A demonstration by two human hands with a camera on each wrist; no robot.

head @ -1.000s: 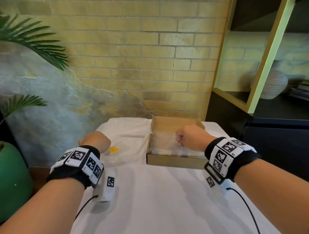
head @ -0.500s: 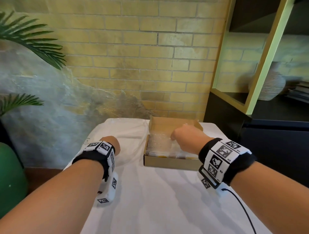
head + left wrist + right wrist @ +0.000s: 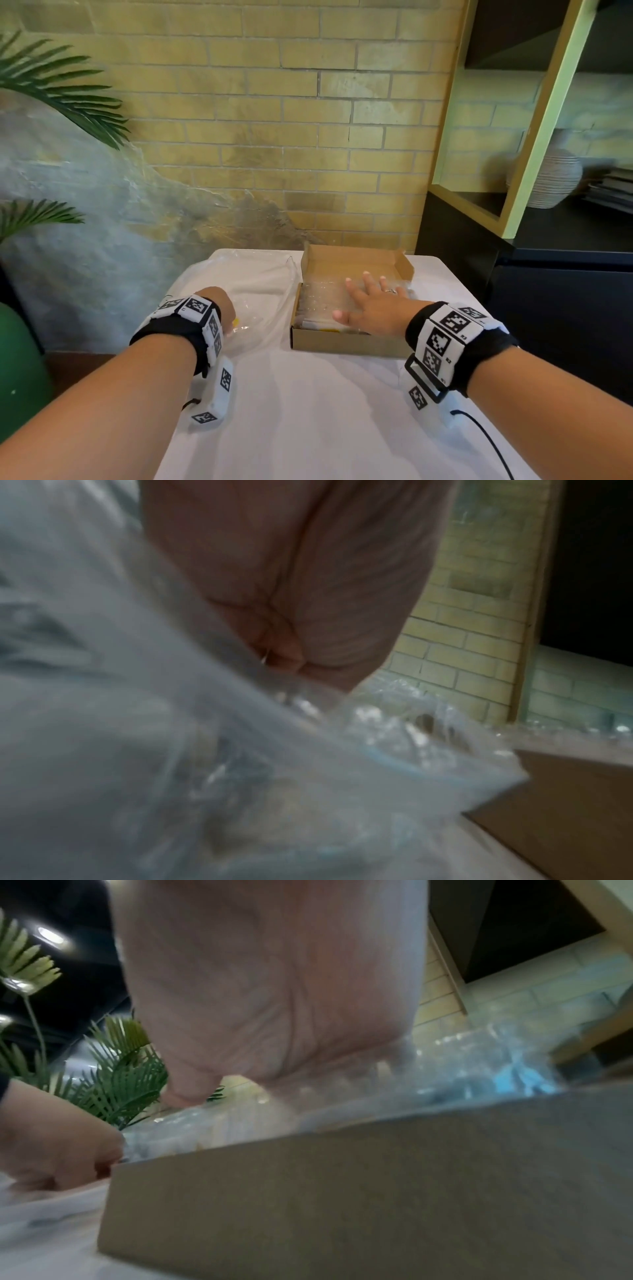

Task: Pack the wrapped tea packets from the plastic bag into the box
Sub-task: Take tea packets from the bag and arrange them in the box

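Observation:
A shallow cardboard box (image 3: 349,341) sits on the white table, filled with clear-wrapped tea packets (image 3: 318,298). My right hand (image 3: 370,301) lies flat on those packets, fingers spread and straight. The box front wall (image 3: 342,1191) fills the right wrist view, with the packets (image 3: 445,1069) under my palm. Left of the box lies the clear plastic bag (image 3: 260,287). My left hand (image 3: 222,305) is curled on the bag, next to a yellow packet (image 3: 235,322) inside it. In the left wrist view the fingers are folded over the crumpled plastic bag (image 3: 240,750); what they hold is hidden.
A brick wall stands right behind the table. A dark shelf unit (image 3: 565,240) with a ribbed vase (image 3: 551,181) is at the right. Palm leaves (image 3: 68,89) and a green pot (image 3: 20,370) are at the left. White tabletop (image 3: 308,411) stretches toward me.
My right hand has opened from a fist and laid itself flat on the packets in the box. My left hand has moved right, onto the bag near the yellow packet.

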